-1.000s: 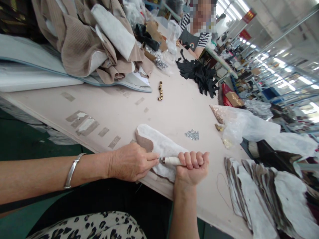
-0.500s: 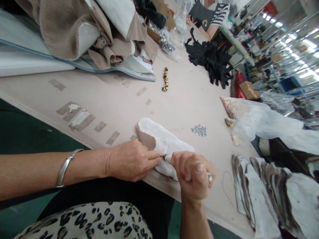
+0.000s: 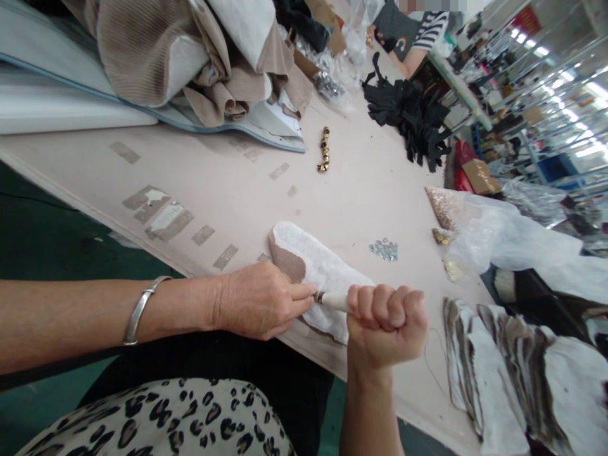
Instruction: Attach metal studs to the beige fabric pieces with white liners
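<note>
Partly obscured work: left hand [image 3: 261, 301] lies over a white-backed corduroy piece [image 3: 327, 256] near the edge of the counter [image 3: 232, 196]; whether it pinches anything, cannot tell. Right hand [image 3: 387, 323] clenched round a white-handled tool [image 3: 336, 301], tip indistinct. Co-worker [image 3: 396, 31] cut off at top.

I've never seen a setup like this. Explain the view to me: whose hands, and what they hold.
There is no machine here. A camera worn on a person's head looks forward and down, so the two bare hands in front are the wearer's own. The right hand is closed around a white-handled tool. The left hand rests on a white-and-brown cloth, its fingertips at the tool's far end, which they partly hide.

On the table beyond lie gold bits in a row, silvery bits and black strips. Stacked cloths lie to the right. A co-worker is at the far side.
</note>
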### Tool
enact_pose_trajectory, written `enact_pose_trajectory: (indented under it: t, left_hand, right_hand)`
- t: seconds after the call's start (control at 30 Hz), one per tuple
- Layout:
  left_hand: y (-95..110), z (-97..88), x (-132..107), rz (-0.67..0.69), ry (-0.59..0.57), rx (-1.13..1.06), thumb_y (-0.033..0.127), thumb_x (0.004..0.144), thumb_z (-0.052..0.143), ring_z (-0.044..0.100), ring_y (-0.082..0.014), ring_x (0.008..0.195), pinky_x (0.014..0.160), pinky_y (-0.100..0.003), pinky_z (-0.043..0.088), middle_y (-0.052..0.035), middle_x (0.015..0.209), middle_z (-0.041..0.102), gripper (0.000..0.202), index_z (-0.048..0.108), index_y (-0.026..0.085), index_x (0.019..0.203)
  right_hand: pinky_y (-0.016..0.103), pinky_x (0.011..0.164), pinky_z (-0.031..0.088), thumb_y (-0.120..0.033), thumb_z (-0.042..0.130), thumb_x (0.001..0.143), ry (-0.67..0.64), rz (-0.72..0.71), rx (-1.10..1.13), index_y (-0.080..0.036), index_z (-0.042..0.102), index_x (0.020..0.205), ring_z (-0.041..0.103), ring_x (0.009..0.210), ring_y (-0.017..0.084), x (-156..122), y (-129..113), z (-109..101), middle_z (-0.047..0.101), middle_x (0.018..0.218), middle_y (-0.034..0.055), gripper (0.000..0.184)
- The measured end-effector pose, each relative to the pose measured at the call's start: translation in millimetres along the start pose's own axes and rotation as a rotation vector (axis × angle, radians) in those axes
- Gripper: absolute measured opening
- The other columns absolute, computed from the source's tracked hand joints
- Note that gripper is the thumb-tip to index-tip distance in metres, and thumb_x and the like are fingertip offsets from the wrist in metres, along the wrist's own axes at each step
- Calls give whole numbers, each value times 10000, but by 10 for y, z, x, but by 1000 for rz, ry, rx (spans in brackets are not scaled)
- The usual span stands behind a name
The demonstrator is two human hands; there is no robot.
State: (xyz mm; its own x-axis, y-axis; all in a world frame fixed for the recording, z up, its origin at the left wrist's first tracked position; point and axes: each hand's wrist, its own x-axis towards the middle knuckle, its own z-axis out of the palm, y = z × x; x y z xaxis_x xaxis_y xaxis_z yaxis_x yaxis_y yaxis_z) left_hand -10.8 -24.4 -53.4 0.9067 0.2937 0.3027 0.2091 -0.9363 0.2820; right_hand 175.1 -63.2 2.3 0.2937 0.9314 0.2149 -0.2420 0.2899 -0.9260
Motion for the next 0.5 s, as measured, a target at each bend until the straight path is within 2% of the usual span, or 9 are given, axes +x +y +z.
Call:
enact_pose_trajectory:
  t: [0.1, 0.23, 0.3, 0.37, 0.5]
  left_hand:
    - [2, 7, 4, -3, 13, -7, 234, 929, 564, 693, -189, 684, 507, -347, 478, -98, 1199, 739, 220, 688, 150, 1091]
    - [15, 53, -4, -34, 59, 12, 232, 928, 586, 624, -163, 556, 450, -323, 392, -65, 962, 744, 105, 659, 170, 970]
    - [20, 75, -13, -29, 87, 25, 217, 913, 601, 615, -170, 538, 440, -333, 383, -46, 884, 723, 67, 646, 171, 934]
    - [22, 78, -16, -6, 89, 42, 200, 899, 607, 637, -190, 566, 446, -360, 397, -39, 892, 715, 64, 646, 167, 937]
    - [30, 32, -5, 0, 12, 69, 203, 921, 597, 651, -196, 601, 454, -384, 369, -44, 971, 720, 107, 657, 154, 995]
  right_hand:
    - [244, 410, 249, -311, 471, 1004, -91, -8, -102, -220, 300, 550, 160, 354, 77, -73, -22, 134, 206, 449, -97, 493]
    - [285, 482, 301, -309, 537, 998, -339, -86, -480, -223, 446, 546, 384, 450, 107, -153, -47, 245, 411, 513, -40, 469]
    - [281, 482, 273, -292, 558, 997, -424, -117, -625, -211, 460, 545, 395, 466, 97, -136, -36, 266, 432, 525, -36, 469]
    - [275, 464, 241, -316, 555, 1012, -399, -63, -633, -208, 431, 541, 345, 450, 84, -70, -8, 282, 393, 507, -50, 499]
    - [260, 442, 247, -409, 559, 1014, -317, 34, -556, -216, 410, 529, 304, 435, 77, 107, 29, 399, 344, 483, -68, 544]
